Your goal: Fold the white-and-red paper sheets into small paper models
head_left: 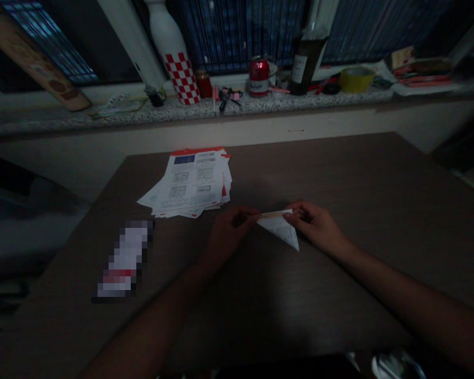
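A small folded piece of white paper (281, 230), roughly triangular with one point toward me, is held over the middle of the table. My left hand (232, 227) pinches its left corner between thumb and fingers. At the other end, my right hand (312, 223) grips the upper right corner, thumb on top and fingers behind. A tan strip shows along the paper's upper edge. Faint print is visible on its face. The fingers behind the paper are partly hidden.
Left of my hands lies a fanned stack of printed sheets (189, 184). A phone (124, 258) with a blurred screen rests nearer on the brown table (339, 173). Along the windowsill (142, 118) stand a red can (258, 77), a checkered bottle (177, 63), a dark bottle (306, 63) and yellow tape (356, 80).
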The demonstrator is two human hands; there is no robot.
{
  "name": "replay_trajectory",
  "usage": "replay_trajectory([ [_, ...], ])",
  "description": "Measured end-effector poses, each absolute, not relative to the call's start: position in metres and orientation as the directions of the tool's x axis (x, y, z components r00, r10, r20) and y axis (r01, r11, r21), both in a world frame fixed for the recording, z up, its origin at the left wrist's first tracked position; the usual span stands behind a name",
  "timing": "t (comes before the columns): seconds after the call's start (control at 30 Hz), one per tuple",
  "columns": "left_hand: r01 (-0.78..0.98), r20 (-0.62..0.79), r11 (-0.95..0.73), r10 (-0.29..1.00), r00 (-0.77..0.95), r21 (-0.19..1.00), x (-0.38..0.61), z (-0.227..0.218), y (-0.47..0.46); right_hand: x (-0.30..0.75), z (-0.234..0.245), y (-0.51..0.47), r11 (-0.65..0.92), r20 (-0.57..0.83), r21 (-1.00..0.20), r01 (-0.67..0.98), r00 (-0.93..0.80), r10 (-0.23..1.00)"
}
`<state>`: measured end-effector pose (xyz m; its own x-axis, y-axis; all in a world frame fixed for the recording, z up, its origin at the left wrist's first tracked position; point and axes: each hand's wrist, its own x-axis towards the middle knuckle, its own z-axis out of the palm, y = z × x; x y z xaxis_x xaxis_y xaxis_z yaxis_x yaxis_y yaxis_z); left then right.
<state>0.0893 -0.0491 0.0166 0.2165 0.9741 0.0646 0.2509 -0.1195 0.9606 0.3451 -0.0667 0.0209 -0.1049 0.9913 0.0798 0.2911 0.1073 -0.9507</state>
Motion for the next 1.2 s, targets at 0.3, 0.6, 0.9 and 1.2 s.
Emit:
replay_trajectory([
  [0.3, 0.189, 0.043, -0.083, 0.977, 0.207, 0.978, 0.0905, 0.0211, -0.0511, 0.3473, 0.0239, -0.0651, 0.122, 0.100, -0.941, 0.316, -0.085, 0.991],
  [0.6, 0.188, 0.024, -0.066, 0.975, 0.221, 0.980, 0.0894, 0.0249, -0.0516, 0.3486, 0.0222, -0.0644, 0.147, 0.126, -0.931, 0.335, -0.084, 0.988],
  [0.9, 0.239, 0.056, -0.114, 0.970, 0.238, 0.964, 0.0897, 0.0205, -0.0511, 0.3496, 0.0230, -0.0627, 0.149, 0.121, -0.922, 0.358, -0.099, 0.988],
  [1.2, 0.458, 0.157, -0.311, 0.926, 0.343, 0.833, 0.0867, 0.0194, -0.0521, 0.3499, 0.0181, -0.0628, 0.127, 0.075, -0.923, 0.363, -0.154, 0.985],
])
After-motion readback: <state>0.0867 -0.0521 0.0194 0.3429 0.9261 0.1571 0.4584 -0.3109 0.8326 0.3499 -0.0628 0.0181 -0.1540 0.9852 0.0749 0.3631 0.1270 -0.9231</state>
